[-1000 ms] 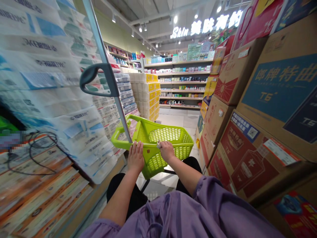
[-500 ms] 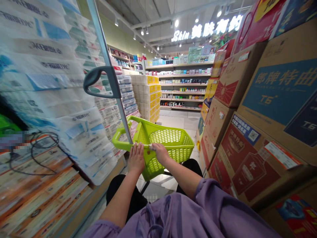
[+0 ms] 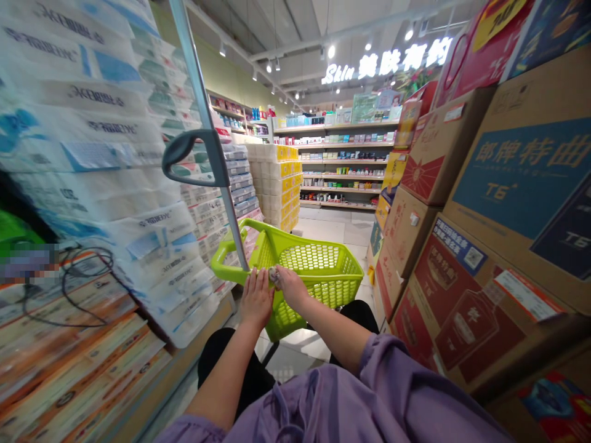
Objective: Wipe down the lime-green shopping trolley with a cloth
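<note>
A lime-green rolling shopping basket (image 3: 323, 280) with perforated sides stands in front of me. Its long metal pull handle (image 3: 202, 101) rises from the near end, with a dark grey grip (image 3: 196, 158) partway up. My left hand (image 3: 257, 299) lies on the near rim beside the pole's foot, fingers stretched out and pressed flat against the plastic. Close to its right, my right hand (image 3: 292, 289) is closed on a small crumpled greyish wipe (image 3: 274, 275), held against the same rim. Whether it is cloth or paper I cannot tell. The visible basket interior is bare green plastic.
Packs of tissue (image 3: 92, 123) are stacked high on the left, with orange-edged cartons (image 3: 92, 369) and a black cable (image 3: 69, 264) below. Cardboard liquor boxes (image 3: 521, 178) tower on the right. Ahead, a tiled aisle (image 3: 327, 226) leads to stocked shelves (image 3: 344, 147).
My right hand has slid left along the rim with the wipe, now nearly touching my left hand. The left hand stays by the pole. The view has shifted slightly.
</note>
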`<state>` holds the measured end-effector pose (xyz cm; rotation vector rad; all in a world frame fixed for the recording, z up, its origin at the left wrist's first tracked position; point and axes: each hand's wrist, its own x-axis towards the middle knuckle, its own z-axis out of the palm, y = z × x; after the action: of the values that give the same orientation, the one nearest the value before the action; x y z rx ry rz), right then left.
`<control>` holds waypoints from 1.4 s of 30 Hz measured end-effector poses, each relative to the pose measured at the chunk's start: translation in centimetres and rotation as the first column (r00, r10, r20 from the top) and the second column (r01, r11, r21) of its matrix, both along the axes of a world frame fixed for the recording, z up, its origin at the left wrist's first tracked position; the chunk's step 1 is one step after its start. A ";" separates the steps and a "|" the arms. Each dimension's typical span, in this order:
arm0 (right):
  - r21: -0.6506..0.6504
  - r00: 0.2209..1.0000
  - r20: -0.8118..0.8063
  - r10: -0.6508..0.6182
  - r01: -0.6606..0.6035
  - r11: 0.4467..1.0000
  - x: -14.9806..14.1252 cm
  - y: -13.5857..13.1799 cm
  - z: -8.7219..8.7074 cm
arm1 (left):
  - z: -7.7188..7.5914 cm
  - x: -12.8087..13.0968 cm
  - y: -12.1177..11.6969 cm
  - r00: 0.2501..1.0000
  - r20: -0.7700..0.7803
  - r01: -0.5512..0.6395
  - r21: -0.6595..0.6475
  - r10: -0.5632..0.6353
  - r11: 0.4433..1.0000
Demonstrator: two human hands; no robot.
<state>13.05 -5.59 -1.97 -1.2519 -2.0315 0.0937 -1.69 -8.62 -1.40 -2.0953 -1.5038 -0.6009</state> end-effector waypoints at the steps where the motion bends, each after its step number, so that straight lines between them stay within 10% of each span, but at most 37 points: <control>1: 0.010 1.000 0.014 0.024 -0.025 1.000 -0.3 0.1 -0.1 | 0.0 0.0 0.0 1.000 -0.002 -0.003 -0.002 0.003 1.000; 13: -0.023 0.994 -0.018 -0.112 0.112 0.993 5.6 -0.9 -2.4 | -0.2 0.0 -0.4 1.000 -0.010 0.007 -0.017 -0.007 1.000; 21: 0.085 0.971 -0.204 -0.122 0.141 0.986 0.3 1.1 2.4 | -0.2 0.0 -0.2 1.000 -0.011 0.023 0.019 -0.023 1.000; 30: 0.076 0.974 0.215 0.071 -0.090 0.993 -0.7 -1.4 -0.7 | -0.3 0.0 -0.1 0.999 -0.010 0.033 0.018 -0.033 0.999; 42: -0.070 0.995 0.100 0.027 -0.020 0.997 -2.4 -0.7 0.1 | 0.0 0.0 -0.3 0.998 0.025 0.056 0.042 -0.057 0.998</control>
<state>10.68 -6.25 -1.86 -1.2989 -2.1463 0.1142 -1.74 -8.90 -1.37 -2.1124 -1.4385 -0.6771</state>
